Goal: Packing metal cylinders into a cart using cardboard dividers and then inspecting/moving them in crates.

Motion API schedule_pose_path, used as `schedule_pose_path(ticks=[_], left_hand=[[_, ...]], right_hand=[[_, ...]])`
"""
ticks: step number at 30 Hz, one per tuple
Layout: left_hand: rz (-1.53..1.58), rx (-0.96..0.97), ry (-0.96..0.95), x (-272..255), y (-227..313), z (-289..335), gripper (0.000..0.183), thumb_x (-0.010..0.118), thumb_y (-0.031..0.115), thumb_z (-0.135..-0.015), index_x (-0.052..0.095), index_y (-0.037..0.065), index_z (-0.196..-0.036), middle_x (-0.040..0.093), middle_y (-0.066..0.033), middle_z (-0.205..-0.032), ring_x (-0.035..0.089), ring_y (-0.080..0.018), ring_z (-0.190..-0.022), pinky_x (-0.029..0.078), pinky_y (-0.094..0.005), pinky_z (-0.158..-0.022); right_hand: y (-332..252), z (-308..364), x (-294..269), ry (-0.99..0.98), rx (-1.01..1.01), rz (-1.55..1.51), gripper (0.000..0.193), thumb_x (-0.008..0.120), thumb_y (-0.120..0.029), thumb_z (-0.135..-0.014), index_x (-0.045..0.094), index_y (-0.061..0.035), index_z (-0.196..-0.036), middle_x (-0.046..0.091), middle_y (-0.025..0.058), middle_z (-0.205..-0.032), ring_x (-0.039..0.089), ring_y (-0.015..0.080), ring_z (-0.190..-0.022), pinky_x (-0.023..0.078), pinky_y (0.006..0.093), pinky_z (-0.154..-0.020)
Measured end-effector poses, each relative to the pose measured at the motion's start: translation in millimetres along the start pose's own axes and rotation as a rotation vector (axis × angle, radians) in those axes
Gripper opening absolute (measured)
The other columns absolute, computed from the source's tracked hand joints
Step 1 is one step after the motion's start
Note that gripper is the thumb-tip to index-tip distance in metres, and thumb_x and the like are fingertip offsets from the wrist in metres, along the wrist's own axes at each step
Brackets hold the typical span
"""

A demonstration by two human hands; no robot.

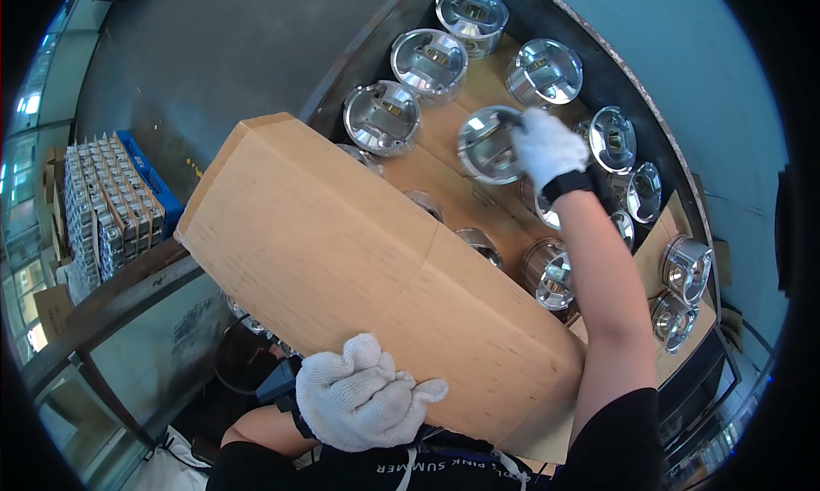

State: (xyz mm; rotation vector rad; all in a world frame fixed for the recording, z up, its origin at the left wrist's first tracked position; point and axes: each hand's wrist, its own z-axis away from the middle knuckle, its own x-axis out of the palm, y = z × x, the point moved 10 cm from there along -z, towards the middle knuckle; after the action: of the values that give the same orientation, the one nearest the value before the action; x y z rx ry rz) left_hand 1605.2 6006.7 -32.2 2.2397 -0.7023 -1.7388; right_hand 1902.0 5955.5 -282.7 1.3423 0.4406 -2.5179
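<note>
Over the bin, my right hand [551,149], in a white knit glove, grips a shiny metal piston [489,145] by its right side. My right fingertips are partly hidden behind it. A large brown cardboard sheet [342,243] with folded edges slants across the front of the bin and covers part of it. At its near edge my left hand [367,397], gloved the same way, is closed with its fingers curled over the cardboard. Around the held piston, several more pistons [382,117] stand on the bin's cardboard-lined bottom; some are half hidden by the sheet.
A dark metal bin wall [636,81] curves around the pistons. Two pistons [686,269] sit on cardboard at the right. Off to the left, stacked metal parts [107,196] stand beside a blue crate [149,175] on the grey floor. A metal rail [111,307] runs at the near left.
</note>
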Motion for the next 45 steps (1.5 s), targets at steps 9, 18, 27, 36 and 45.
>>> schedule_pose_path(ticks=[9,18,27,36,45], left_hand=[[0.022,-0.083,-0.075,1.3,-2.8,2.0,0.027,0.08,0.016,-0.062,0.068,0.02,-0.086,0.048,0.004,-0.081,0.047,-0.016,-0.063,0.028,-0.0358,-0.061],[-0.064,-0.007,-0.035,-5.6,5.7,-8.3,0.024,0.078,0.016,-0.069,0.065,0.02,-0.089,0.051,0.0048,-0.082,0.051,-0.0158,-0.07,0.034,-0.032,-0.064],[0.004,0.028,-0.002,-3.1,1.2,-13.0,0.026,0.081,0.017,-0.064,0.061,0.015,-0.08,0.045,0.0013,-0.069,0.044,-0.0194,-0.062,0.028,-0.0351,-0.064],[-0.043,-0.095,-0.102,2.6,0.1,-5.2,0.022,0.078,0.017,-0.066,0.061,0.015,-0.079,0.047,0.0023,-0.072,0.045,-0.0193,-0.063,0.029,-0.035,-0.064],[-0.04,-0.036,-0.085,0.9,4.6,-15.6,0.022,0.078,0.012,-0.065,0.057,0.011,-0.071,0.045,0.0045,-0.056,0.042,-0.0175,-0.056,0.026,-0.0338,-0.062]], right_hand=[[-150.5,70.2,-6.6,0.266,-0.899,-0.113,0.035,0.061,-0.007,-0.085,0.057,-0.0123,-0.12,0.067,0.0122,-0.11,0.069,0.0328,-0.098,0.057,0.0466,-0.074],[-162.1,48.1,38.8,-0.023,-0.679,0.146,0.02,0.064,-0.005,-0.083,0.069,-0.0088,-0.102,0.072,0.011,-0.098,0.072,0.0314,-0.095,0.06,0.0436,-0.072],[-84.9,96.5,-15.9,0.194,-0.664,0.014,0.015,0.067,-0.016,-0.083,0.064,-0.0113,-0.097,0.067,0.0107,-0.093,0.068,0.0331,-0.091,0.056,0.0468,-0.068],[49.1,88.2,32.5,-0.11,-0.167,0.346,0.027,0.071,-0.033,-0.081,0.076,-0.0097,-0.095,0.076,0.0101,-0.093,0.073,0.0292,-0.091,0.06,0.0412,-0.073],[42.9,106.5,11.5,-0.078,-0.319,-0.11,0.03,0.068,-0.036,-0.085,0.071,-0.0105,-0.1,0.07,0.0151,-0.105,0.066,0.0337,-0.104,0.056,0.0473,-0.081]])
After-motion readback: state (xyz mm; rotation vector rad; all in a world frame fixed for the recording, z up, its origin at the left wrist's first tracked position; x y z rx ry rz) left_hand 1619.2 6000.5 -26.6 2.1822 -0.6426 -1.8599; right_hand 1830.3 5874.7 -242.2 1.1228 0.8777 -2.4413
